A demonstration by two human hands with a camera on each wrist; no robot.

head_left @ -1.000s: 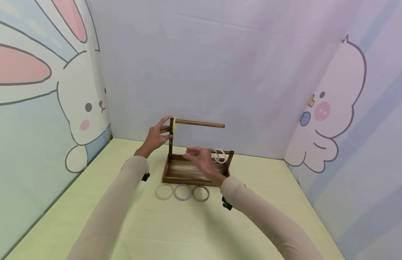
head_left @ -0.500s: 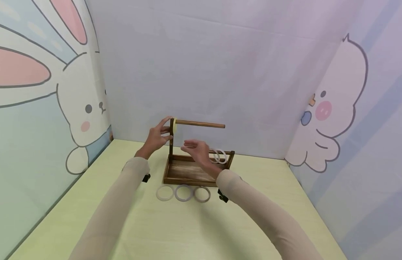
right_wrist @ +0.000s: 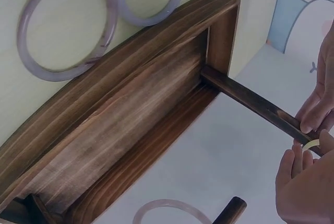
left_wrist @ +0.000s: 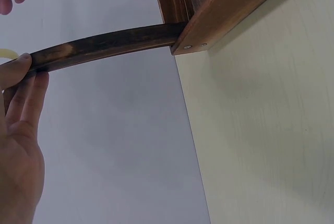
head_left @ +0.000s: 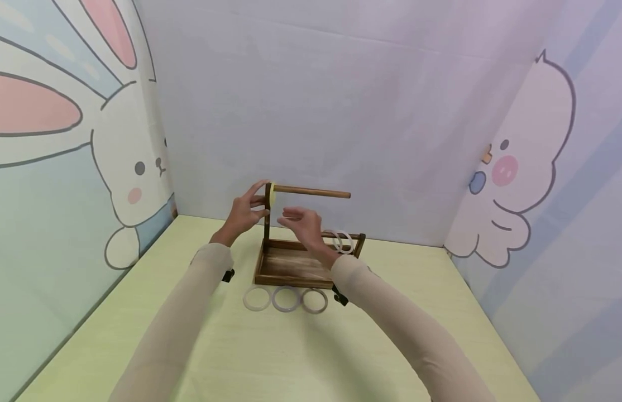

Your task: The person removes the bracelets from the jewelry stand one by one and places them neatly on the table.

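Observation:
A dark wooden bangle stand [head_left: 267, 223] has a tall post at its left and an upper rod [head_left: 313, 192]. My left hand [head_left: 243, 215] grips that post near its top, thumb on one side and fingers on the other, as the left wrist view shows. Against the post, a pale yellow bangle [head_left: 272, 194] hangs at the rod's left end. My right hand [head_left: 305, 224] hovers in front of the stand below the upper rod, fingers extended together, holding nothing. In the head view it is apart from the yellow bangle. Two pale bangles [head_left: 347, 243] hang on the lower rod.
On the table [head_left: 271, 357], before the stand's tray [head_left: 291, 281], three bangles lie in a row: whitish [head_left: 257, 298], lavender [head_left: 286, 299] and brownish-lilac [head_left: 314, 301]. A plain cloth wall [head_left: 341, 123] rises close behind the stand, with printed walls at both sides.
My right hand has risen and shifted slightly left, toward the post and yellow bangle. The left hand keeps its grip on the stand. The bangles stay where they were.

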